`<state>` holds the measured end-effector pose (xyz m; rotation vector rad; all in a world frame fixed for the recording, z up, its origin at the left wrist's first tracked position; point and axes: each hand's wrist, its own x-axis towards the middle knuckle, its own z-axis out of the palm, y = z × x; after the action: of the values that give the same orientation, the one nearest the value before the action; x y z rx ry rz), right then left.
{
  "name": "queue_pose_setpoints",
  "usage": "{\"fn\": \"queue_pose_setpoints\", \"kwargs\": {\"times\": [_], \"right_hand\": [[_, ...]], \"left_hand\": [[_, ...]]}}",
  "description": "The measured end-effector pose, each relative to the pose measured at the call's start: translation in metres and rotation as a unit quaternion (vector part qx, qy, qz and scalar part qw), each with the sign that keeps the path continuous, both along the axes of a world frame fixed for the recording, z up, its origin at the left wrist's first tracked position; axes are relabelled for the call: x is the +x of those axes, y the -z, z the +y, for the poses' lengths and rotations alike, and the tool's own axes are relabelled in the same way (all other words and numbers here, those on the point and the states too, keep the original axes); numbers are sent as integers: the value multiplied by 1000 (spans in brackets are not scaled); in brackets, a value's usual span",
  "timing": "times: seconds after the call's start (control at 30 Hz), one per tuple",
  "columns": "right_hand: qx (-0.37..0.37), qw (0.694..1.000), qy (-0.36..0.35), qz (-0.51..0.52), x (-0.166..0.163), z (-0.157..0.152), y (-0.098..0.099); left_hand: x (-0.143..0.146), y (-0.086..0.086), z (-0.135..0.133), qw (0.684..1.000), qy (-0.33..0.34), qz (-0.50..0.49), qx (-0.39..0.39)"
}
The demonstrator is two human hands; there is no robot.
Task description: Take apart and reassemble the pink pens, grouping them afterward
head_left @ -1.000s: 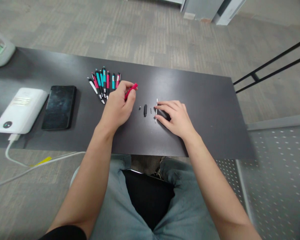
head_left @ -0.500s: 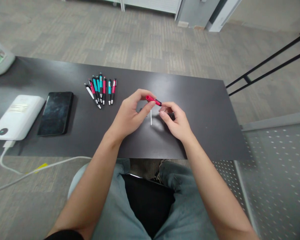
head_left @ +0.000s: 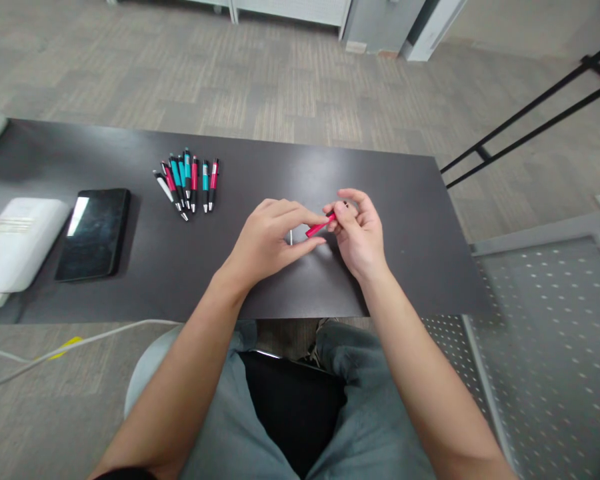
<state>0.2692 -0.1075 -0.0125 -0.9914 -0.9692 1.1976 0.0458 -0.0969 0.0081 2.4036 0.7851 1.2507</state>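
Both my hands meet over the middle of the black table (head_left: 405,200). My left hand (head_left: 267,240) pinches the near end of a red pen barrel (head_left: 317,227) between thumb and fingers. My right hand (head_left: 360,233) grips the barrel's far end, where a dark tip part shows at the fingertips. A thin white refill (head_left: 291,237) lies on the table just behind my left fingers, mostly hidden. Several assembled pens (head_left: 187,183), red, teal and white, lie fanned out at the back left.
A black phone (head_left: 94,233) lies face up at the left. Beside it sits a white power bank (head_left: 15,243) with a white cable (head_left: 80,337) running off the front edge. A black metal rail (head_left: 525,120) stands at the right.
My left hand carried the red barrel from beside the pen group to the table's middle. My right hand rose from the table and took hold of the barrel's other end. The view shifted right.
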Motion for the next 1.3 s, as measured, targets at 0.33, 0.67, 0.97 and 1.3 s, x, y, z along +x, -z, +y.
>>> {"fn": "queue_pose_setpoints", "kwargs": {"times": [0.33,0.67,0.97,1.3], "right_hand": [[74,967,62,-236,6,2,7],[104,907,-78,-401,-4,-12,-12],[105,898,-138,-405,-4,-4,-8],[105,923,-36,-368,-1,-10,-16]], "left_hand": [[-38,-8,9,980,-125,118,-102],[-43,12,13,988,-101,82,-85],[-47,10,17,988,-122,46,-80],[-51,15,22,986,-150,28,-66]]}}
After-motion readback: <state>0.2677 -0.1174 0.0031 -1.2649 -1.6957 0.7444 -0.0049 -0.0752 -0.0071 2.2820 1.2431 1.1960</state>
